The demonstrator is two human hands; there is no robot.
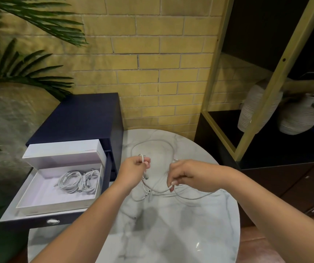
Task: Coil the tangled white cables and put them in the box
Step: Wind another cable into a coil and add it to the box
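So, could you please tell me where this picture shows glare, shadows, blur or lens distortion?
Head view: a small glare spot shines on the marble table near its front edge; soft shadows fall on it below the left hand and right hand; the palm leaves look blurred; the white cable barely stands out against the marble; the wide lens bends the shelf frame.

The round white marble worktop (171, 234), grey-veined, is polished and glossy, catching reflections. The thin white cables (72, 182) look smooth and plastic-sheathed. The white cardboard box (57, 204) is matt. The dark navy cabinet (80, 118) is matt, its small oval knob (53, 221) shiny metal. The yellow brick wall (152, 44) is rough.
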